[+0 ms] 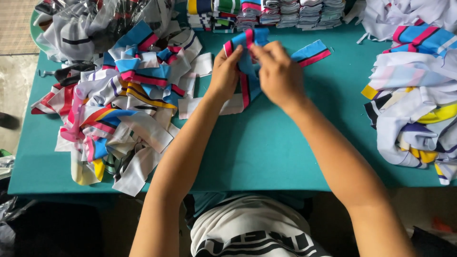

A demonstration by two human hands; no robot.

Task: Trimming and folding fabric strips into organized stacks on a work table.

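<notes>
Head view: left hand point(223, 71) and right hand point(280, 71), fingers pinched on a blue strip point(248, 66) with pink and black stripes, held over the far middle of the green table point(266, 143); loose strip heap point(119, 100) left; second heap point(414, 95) right; folded stacks point(266, 13) along far edge.

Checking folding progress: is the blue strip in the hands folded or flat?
Partly folded: both hands pinch the blue strip bent over itself, one end lying on the table.
</notes>
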